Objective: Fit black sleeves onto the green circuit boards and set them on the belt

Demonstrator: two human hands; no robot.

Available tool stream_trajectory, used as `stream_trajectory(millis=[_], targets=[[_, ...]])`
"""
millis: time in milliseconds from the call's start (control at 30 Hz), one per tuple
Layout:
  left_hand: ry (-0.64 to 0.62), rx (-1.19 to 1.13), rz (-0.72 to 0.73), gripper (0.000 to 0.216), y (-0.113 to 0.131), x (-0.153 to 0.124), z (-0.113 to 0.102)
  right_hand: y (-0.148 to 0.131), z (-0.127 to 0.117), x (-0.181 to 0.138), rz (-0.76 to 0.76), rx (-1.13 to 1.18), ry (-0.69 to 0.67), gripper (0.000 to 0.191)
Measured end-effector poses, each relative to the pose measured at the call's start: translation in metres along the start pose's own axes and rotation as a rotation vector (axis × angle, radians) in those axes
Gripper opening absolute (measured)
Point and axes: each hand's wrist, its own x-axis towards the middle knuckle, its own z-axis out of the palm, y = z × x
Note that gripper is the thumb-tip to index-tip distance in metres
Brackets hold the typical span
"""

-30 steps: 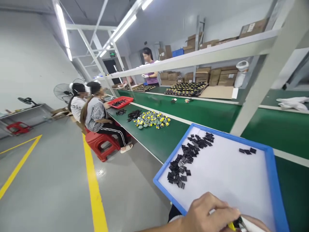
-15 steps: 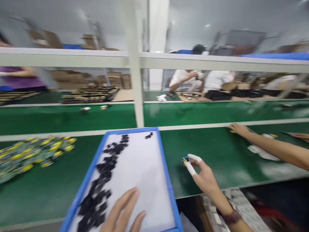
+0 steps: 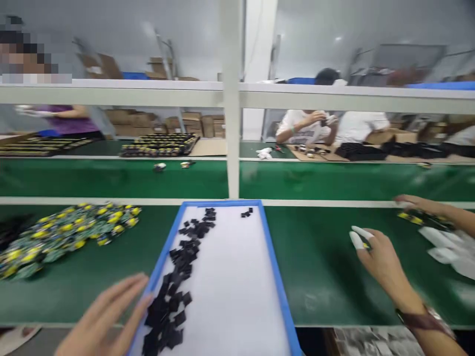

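Note:
A blue-rimmed tray with a white bottom stands on the green work surface. Small black square pieces lie in a strip along its left side, and a few more sit in its far right corner. My left hand is open, its fingers stretched out at the tray's left rim. Whether it touches the rim I cannot tell. To the right of the tray, my right hand has white covers on thumb and forefinger. It pinches a small circuit board with a yellow part, mostly hidden by the fingers.
A heap of circuit boards with yellow parts lies left of the tray. At right, a co-worker's hand is by more boards and a white cloth or bag. A white post rises behind the tray.
My left hand has moved left, from over the tray to its left rim. My right hand has moved right, away from the tray, still pinching the circuit board. The view has shifted too.

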Motion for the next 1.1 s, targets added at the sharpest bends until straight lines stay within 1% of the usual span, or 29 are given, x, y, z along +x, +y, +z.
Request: stream_trajectory(millis=[67,100,133,200,233,300,333,400,467,533,600,667,733,833,933,1100], targets=[[0.152,0.208,-0.110,0.030,-0.036,0.028,-0.014,-0.036,0.018,-0.002,-0.134,0.112,-0.082,0.035],[0.154,0.302,-0.159,0.035,-0.055,0.040,-0.015,-0.060,0.029,-0.005,-0.227,0.191,-0.156,0.034],[0.125,0.342,-0.182,0.042,-0.074,0.050,-0.012,-0.087,0.039,-0.009,-0.323,0.267,-0.248,0.032],[0.063,0.386,-0.186,0.053,-0.104,0.063,0.001,-0.146,0.059,-0.015,-0.500,0.383,-0.437,0.029],[0.035,0.401,-0.182,0.056,-0.115,0.067,0.009,-0.175,0.069,-0.017,-0.577,0.411,-0.530,0.027],[-0.020,0.417,-0.162,0.058,-0.128,0.073,0.027,-0.227,0.087,-0.018,-0.698,0.425,-0.670,0.023],[-0.042,0.421,-0.150,0.057,-0.131,0.075,0.035,-0.248,0.097,-0.017,-0.738,0.426,-0.710,0.021],[-0.071,0.426,-0.135,0.055,-0.134,0.078,0.046,-0.281,0.117,-0.015,-0.793,0.417,-0.762,0.018],[-0.072,0.438,-0.144,0.053,-0.136,0.082,0.053,-0.302,0.138,-0.015,-0.824,0.390,-0.796,0.018],[-0.051,0.458,-0.176,0.051,-0.138,0.083,0.057,-0.316,0.159,-0.016,-0.842,0.346,-0.826,0.023],[-0.029,0.479,-0.213,0.048,-0.141,0.083,0.060,-0.323,0.177,-0.019,-0.850,0.307,-0.843,0.028],[-0.019,0.487,-0.238,0.044,-0.144,0.080,0.060,-0.326,0.190,-0.023,-0.852,0.288,-0.854,0.030],[-0.016,0.478,-0.247,0.040,-0.146,0.076,0.060,-0.324,0.198,-0.025,-0.846,0.294,-0.858,0.030],[-0.010,0.432,-0.252,0.036,-0.145,0.071,0.059,-0.316,0.201,-0.028,-0.807,0.342,-0.853,0.023],[0.004,0.357,-0.272,0.035,-0.141,0.067,0.058,-0.307,0.197,-0.028,-0.733,0.432,-0.850,0.015],[0.047,0.168,-0.334,0.036,-0.128,0.070,0.056,-0.295,0.186,-0.029,-0.592,0.659,-0.871,0.016]])
